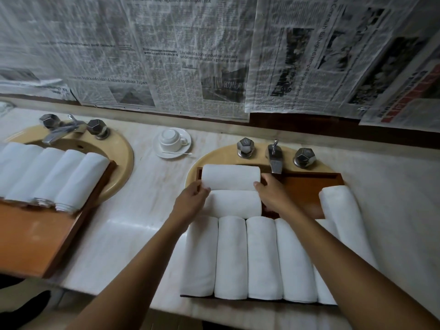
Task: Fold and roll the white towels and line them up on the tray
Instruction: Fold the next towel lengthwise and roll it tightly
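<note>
A wooden tray (307, 184) lies over the right sink. Several rolled white towels (231, 258) stand side by side along its near part, and one more roll (342, 215) leans at the right. Two rolls lie crosswise behind them: a nearer one (234, 203) and a far one (229, 176). My left hand (191, 198) holds the left end of the far roll with its fingers curled on it. My right hand (271, 194) grips that roll's right end.
A second wooden tray (28, 236) with several rolled towels (54, 177) lies over the left sink. An upturned cup on a saucer (172, 142) stands on the marble counter between the sinks. Taps (275, 157) rise behind the right tray. Newspaper covers the wall.
</note>
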`<state>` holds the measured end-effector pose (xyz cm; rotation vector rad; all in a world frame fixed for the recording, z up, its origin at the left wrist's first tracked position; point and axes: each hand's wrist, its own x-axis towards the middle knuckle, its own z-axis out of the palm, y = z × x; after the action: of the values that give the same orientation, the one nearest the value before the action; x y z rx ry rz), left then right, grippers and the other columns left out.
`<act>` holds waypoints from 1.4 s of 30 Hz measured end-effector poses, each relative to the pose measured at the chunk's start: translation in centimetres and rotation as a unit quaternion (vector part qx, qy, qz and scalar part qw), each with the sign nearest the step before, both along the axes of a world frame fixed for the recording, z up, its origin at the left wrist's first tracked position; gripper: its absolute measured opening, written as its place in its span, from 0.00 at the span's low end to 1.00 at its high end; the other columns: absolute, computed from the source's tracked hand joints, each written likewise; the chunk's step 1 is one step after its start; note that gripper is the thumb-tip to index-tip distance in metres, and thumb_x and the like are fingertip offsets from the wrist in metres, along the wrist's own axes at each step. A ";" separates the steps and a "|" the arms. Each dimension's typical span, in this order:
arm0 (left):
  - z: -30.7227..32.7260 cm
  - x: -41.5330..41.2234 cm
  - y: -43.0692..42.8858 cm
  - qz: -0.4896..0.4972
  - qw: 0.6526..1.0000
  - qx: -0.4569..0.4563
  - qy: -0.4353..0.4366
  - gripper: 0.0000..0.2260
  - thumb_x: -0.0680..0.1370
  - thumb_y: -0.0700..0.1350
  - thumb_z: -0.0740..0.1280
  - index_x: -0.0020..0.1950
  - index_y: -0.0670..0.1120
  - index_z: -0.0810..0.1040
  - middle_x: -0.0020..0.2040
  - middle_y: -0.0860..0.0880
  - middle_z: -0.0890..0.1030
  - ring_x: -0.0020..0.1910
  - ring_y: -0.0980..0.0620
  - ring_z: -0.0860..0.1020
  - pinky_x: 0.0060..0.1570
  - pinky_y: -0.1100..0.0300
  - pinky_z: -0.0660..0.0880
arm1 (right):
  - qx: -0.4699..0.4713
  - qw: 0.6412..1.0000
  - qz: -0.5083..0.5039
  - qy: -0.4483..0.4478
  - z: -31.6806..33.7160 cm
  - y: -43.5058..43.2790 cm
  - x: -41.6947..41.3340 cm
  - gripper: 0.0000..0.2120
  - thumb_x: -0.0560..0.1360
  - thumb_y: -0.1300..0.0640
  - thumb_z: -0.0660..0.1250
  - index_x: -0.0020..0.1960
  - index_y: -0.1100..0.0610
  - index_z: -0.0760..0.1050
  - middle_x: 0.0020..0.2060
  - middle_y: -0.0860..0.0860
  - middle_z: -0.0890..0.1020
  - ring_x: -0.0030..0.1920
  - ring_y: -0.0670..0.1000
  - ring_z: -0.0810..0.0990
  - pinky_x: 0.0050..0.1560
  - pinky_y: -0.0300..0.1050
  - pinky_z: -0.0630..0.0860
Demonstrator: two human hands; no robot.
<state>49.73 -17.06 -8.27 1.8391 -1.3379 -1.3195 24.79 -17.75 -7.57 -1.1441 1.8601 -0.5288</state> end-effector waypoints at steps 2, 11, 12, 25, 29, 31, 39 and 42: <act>-0.1 -0.3 0.6 -0.001 1.000 -0.030 0.008 0.13 0.79 0.55 0.63 0.61 0.57 0.80 0.48 0.59 0.81 0.56 0.47 0.79 0.55 0.46 0.77 | -0.027 0.999 0.025 0.024 -0.4 0.5 0.7 0.14 0.83 0.49 0.62 0.64 0.54 0.76 0.59 0.53 0.82 0.59 0.56 0.80 0.61 0.54 0.76; 0.5 0.6 1.4 -0.019 0.999 -0.023 0.015 0.12 0.74 0.51 0.64 0.56 0.55 0.78 0.45 0.53 0.80 0.49 0.46 0.78 0.49 0.50 0.76 | 0.015 0.999 0.027 0.018 0.3 2.4 0.3 0.17 0.80 0.48 0.65 0.58 0.60 0.78 0.50 0.52 0.83 0.51 0.53 0.82 0.59 0.54 0.80; 0.6 0.7 1.7 -0.017 1.000 -0.015 0.009 0.12 0.74 0.51 0.65 0.57 0.56 0.78 0.48 0.51 0.81 0.51 0.46 0.79 0.52 0.48 0.77 | 0.016 0.999 0.027 0.028 0.3 2.7 0.1 0.16 0.79 0.48 0.65 0.57 0.60 0.79 0.48 0.52 0.84 0.50 0.53 0.83 0.57 0.54 0.81; 0.7 1.0 4.8 -0.002 0.992 -0.106 -0.071 0.17 0.79 0.46 0.69 0.69 0.53 0.78 0.57 0.51 0.82 0.54 0.51 0.81 0.55 0.54 0.77 | -0.069 0.990 0.061 0.107 1.3 7.4 0.7 0.09 0.81 0.51 0.67 0.59 0.50 0.81 0.49 0.45 0.85 0.51 0.49 0.82 0.52 0.50 0.81; 1.9 0.7 6.9 -0.039 0.970 -0.198 -0.134 0.18 0.78 0.45 0.71 0.68 0.52 0.78 0.61 0.51 0.78 0.59 0.51 0.76 0.56 0.59 0.73 | -0.114 0.989 0.020 0.091 2.5 10.6 0.0 0.12 0.82 0.53 0.66 0.65 0.49 0.79 0.57 0.44 0.84 0.57 0.45 0.81 0.57 0.42 0.79; 3.0 0.4 7.8 -0.054 0.965 -0.222 -0.132 0.15 0.78 0.45 0.71 0.65 0.53 0.80 0.59 0.53 0.78 0.58 0.52 0.76 0.53 0.67 0.69 | -0.130 0.989 -0.008 0.071 3.5 12.6 -0.6 0.12 0.82 0.53 0.67 0.65 0.49 0.79 0.58 0.42 0.82 0.58 0.43 0.79 0.57 0.37 0.76; 5.7 -3.8 10.7 -0.123 0.955 -0.260 -0.067 0.09 0.79 0.46 0.71 0.57 0.54 0.83 0.56 0.60 0.81 0.59 0.58 0.77 0.58 0.56 0.75 | -0.167 0.975 -0.130 0.065 5.6 20.1 -4.8 0.08 0.80 0.55 0.69 0.56 0.46 0.83 0.48 0.36 0.83 0.49 0.36 0.80 0.51 0.32 0.73; 6.7 -6.7 11.9 -0.153 0.949 -0.271 -0.051 0.08 0.79 0.45 0.71 0.57 0.55 0.83 0.54 0.60 0.82 0.57 0.59 0.78 0.58 0.59 0.74 | -0.185 0.965 -0.174 0.065 6.0 22.7 -7.2 0.07 0.79 0.55 0.70 0.53 0.45 0.83 0.48 0.37 0.84 0.51 0.41 0.82 0.54 0.40 0.77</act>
<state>43.00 -5.20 -1.58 1.3725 -1.8764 -0.8699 17.62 4.98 -1.60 -1.1093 2.1513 -1.0581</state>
